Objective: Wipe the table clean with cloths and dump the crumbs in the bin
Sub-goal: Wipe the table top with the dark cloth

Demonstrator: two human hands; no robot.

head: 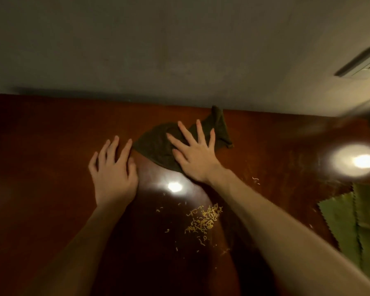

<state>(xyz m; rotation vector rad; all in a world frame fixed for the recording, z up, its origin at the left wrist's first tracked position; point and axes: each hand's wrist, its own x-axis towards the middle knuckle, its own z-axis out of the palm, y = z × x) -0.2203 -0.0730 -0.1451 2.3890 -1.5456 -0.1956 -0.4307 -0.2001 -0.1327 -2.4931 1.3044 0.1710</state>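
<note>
The dark olive cloth (156, 146) lies bunched in a rough wedge on the red-brown wooden table (41, 146), toward 12 o'clock from the middle of the tabletop and close to its far edge, with one corner poking up at the wall (137, 50). From the cloth, the main heap of crumbs (203, 218), pale and curly like broken noodles, sits at about 5 o'clock, well apart from it, with strays scattered around the heap and a few more out at 4 o'clock. Judging by that, the wiping is at an early stage: the crumbs are not gathered, nothing has been carried off, and no bin is in view. A second, light green cloth (346, 221) with zigzag edges lies at 4 o'clock by the table's right edge, with no hand on it. The right hand (193, 154) presses palm-down on the dark cloth, its fingers (185, 131) straight and fanned wide, gripping nothing, forearm reaching in from 5 o'clock. The left hand (113, 169) rests flat on bare wood at 9 o'clock of the cloth, fingers (113, 146) straight and loosely spread, just beside the cloth's left tip; whether it touches the fabric I cannot tell.
</note>
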